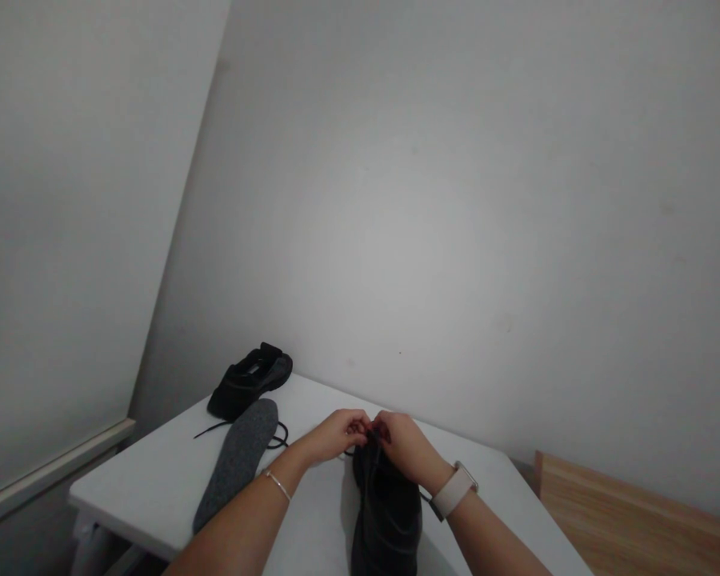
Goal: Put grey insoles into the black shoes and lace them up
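Note:
A black shoe [386, 512] stands on the white table [156, 472] right in front of me, toe toward me. My left hand [339, 432] and my right hand [402, 444] meet at the shoe's far end. Both have their fingers pinched together on a thin black lace [372, 434] there. A thin bracelet circles my left wrist, and a watch with a pale strap [453, 490] sits on my right wrist.
A second black shoe [249, 380] lies at the table's far left corner. A grey insole [237, 460] lies beside it, with a loose black lace [279, 436] under its far end. A wooden surface [630, 512] stands to the right. Bare walls close behind.

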Demonstrator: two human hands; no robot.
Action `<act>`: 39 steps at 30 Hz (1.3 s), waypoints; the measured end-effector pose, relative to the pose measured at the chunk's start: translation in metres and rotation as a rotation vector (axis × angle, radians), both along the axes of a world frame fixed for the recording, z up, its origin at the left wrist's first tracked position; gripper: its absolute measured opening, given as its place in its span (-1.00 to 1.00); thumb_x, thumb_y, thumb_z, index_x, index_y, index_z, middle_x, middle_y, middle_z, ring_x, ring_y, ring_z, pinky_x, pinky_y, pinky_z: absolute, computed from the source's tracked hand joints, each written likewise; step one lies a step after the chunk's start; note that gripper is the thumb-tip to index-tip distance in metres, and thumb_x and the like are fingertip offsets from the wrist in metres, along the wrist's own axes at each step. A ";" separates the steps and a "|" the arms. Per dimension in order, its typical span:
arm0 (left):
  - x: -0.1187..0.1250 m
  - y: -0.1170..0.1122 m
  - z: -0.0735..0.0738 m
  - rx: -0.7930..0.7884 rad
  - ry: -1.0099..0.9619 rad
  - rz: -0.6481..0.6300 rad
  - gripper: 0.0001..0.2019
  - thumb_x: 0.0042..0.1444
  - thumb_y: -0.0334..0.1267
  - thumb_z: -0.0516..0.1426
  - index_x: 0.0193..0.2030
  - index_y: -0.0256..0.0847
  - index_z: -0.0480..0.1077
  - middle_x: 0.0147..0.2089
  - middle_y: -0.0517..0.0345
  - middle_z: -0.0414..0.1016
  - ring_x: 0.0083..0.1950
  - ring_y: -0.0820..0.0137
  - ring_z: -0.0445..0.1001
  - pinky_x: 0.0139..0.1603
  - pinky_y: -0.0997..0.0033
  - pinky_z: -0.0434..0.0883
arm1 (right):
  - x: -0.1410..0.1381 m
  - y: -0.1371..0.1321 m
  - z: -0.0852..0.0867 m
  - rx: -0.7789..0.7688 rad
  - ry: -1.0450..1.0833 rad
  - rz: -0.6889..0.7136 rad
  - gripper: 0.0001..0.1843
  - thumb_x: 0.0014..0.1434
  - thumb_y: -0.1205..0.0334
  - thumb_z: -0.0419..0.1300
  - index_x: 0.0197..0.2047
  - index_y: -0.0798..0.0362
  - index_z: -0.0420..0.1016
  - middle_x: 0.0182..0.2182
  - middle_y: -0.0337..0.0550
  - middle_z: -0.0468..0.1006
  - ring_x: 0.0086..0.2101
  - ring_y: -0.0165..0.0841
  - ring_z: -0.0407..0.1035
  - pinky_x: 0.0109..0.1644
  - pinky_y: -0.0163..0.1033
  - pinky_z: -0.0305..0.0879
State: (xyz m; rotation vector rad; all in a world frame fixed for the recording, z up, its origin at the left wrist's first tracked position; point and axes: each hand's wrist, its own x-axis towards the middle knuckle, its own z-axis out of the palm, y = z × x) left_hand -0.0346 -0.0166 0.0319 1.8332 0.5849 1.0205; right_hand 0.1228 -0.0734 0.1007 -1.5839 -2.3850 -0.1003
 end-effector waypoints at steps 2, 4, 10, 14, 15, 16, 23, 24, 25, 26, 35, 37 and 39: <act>0.000 0.001 -0.001 -0.006 -0.001 0.010 -0.83 -0.13 -0.49 0.14 -0.33 -0.30 0.41 -0.46 0.23 0.40 -0.39 0.47 0.34 -0.33 0.46 0.24 | -0.001 0.003 -0.002 -0.013 0.039 0.014 -0.78 0.07 0.44 0.11 -0.28 0.09 0.57 -0.36 -0.06 0.63 -0.34 -0.35 0.47 -0.30 -0.37 0.22; 0.000 0.002 -0.002 -0.011 0.001 0.020 -0.83 -0.14 -0.47 0.15 -0.33 -0.30 0.41 -0.46 0.23 0.40 -0.40 0.47 0.34 -0.34 0.46 0.23 | -0.001 0.005 -0.005 -0.017 0.073 0.011 -0.76 0.06 0.45 0.11 -0.27 0.10 0.59 -0.34 -0.03 0.64 -0.31 -0.34 0.48 -0.26 -0.37 0.23; 0.000 0.003 -0.005 -0.003 -0.002 0.046 -0.80 -0.15 -0.50 0.14 -0.31 -0.28 0.38 -0.45 0.23 0.40 -0.40 0.48 0.34 -0.35 0.48 0.23 | -0.002 0.010 -0.010 -0.021 0.140 -0.037 -0.78 0.02 0.46 0.13 -0.37 0.12 0.62 -0.38 0.01 0.65 -0.34 -0.30 0.50 -0.27 -0.35 0.22; 0.000 0.000 -0.002 0.021 -0.004 0.064 -0.82 -0.13 -0.48 0.15 -0.32 -0.27 0.34 -0.45 0.24 0.39 -0.41 0.48 0.33 -0.35 0.48 0.24 | -0.002 0.011 -0.011 -0.014 0.201 -0.039 -0.80 -0.02 0.48 0.14 -0.43 0.13 0.60 -0.43 0.00 0.64 -0.38 -0.30 0.49 -0.31 -0.34 0.23; 0.000 -0.001 0.000 0.031 -0.003 0.067 -0.84 -0.11 -0.46 0.16 -0.32 -0.28 0.35 -0.44 0.23 0.39 -0.40 0.47 0.33 -0.34 0.48 0.24 | -0.002 0.011 -0.011 -0.008 0.223 -0.039 -0.81 -0.03 0.47 0.14 -0.43 0.13 0.59 -0.44 -0.01 0.64 -0.39 -0.31 0.49 -0.32 -0.35 0.23; -0.001 -0.002 0.002 0.049 0.001 0.073 -0.86 -0.09 -0.44 0.17 -0.32 -0.28 0.36 -0.43 0.22 0.39 -0.38 0.46 0.33 -0.32 0.48 0.24 | 0.000 0.010 -0.009 0.002 0.248 -0.038 -0.82 -0.02 0.46 0.14 -0.43 0.14 0.58 -0.45 -0.03 0.64 -0.41 -0.32 0.49 -0.33 -0.35 0.24; -0.003 -0.009 0.011 0.241 0.120 0.150 -0.79 0.13 -0.17 0.10 -0.22 -0.26 0.45 -0.23 0.12 0.48 -0.21 0.38 0.38 -0.23 0.46 0.25 | 0.022 -0.001 0.046 0.189 0.491 -0.015 -0.84 0.14 0.26 0.07 -0.36 0.10 0.44 -0.52 -0.15 0.55 -0.56 -0.39 0.44 -0.42 -0.32 0.30; -0.003 -0.009 0.011 0.252 0.134 0.144 -0.78 0.14 -0.16 0.09 -0.22 -0.25 0.46 -0.22 0.12 0.49 -0.19 0.37 0.38 -0.20 0.46 0.26 | 0.025 -0.004 0.060 0.260 0.544 0.009 -0.85 0.14 0.23 0.09 -0.36 0.10 0.43 -0.52 -0.16 0.54 -0.57 -0.38 0.43 -0.43 -0.31 0.30; -0.003 -0.010 0.010 0.263 0.144 0.139 -0.77 0.14 -0.15 0.09 -0.22 -0.24 0.46 -0.21 0.12 0.49 -0.17 0.36 0.39 -0.17 0.45 0.26 | 0.028 -0.008 0.075 0.340 0.573 0.035 -0.85 0.14 0.20 0.11 -0.36 0.09 0.43 -0.52 -0.18 0.52 -0.57 -0.38 0.42 -0.42 -0.29 0.31; -0.003 -0.010 0.009 0.275 0.152 0.136 -0.77 0.14 -0.14 0.09 -0.22 -0.24 0.46 -0.21 0.12 0.49 -0.15 0.35 0.39 -0.14 0.45 0.25 | 0.030 -0.013 0.091 0.427 0.580 0.053 -0.85 0.14 0.19 0.12 -0.37 0.09 0.42 -0.54 -0.20 0.50 -0.57 -0.38 0.42 -0.41 -0.28 0.31; 0.000 -0.010 0.007 0.361 0.226 0.232 -0.66 0.22 -0.06 -0.01 -0.34 -0.25 0.45 -0.30 0.14 0.41 -0.21 0.37 0.34 -0.15 0.45 0.26 | 0.039 -0.054 0.173 1.007 0.616 0.135 -0.90 0.18 0.23 0.13 -0.32 0.06 0.41 -0.44 -0.23 0.44 -0.50 -0.42 0.41 -0.43 -0.30 0.34; 0.002 -0.010 0.007 0.351 0.224 0.245 -0.67 0.21 -0.07 0.00 -0.34 -0.25 0.45 -0.28 0.13 0.42 -0.21 0.37 0.35 -0.18 0.46 0.26 | 0.037 -0.058 0.172 1.029 0.603 0.151 -0.91 0.19 0.26 0.12 -0.33 0.06 0.41 -0.43 -0.24 0.42 -0.49 -0.43 0.40 -0.43 -0.31 0.34; 0.005 -0.010 0.006 0.318 0.212 0.253 -0.69 0.20 -0.07 0.02 -0.30 -0.25 0.46 -0.25 0.11 0.44 -0.22 0.37 0.36 -0.22 0.45 0.26 | 0.034 -0.060 0.169 1.023 0.603 0.171 -0.91 0.20 0.28 0.12 -0.34 0.06 0.40 -0.42 -0.24 0.41 -0.48 -0.43 0.40 -0.43 -0.31 0.34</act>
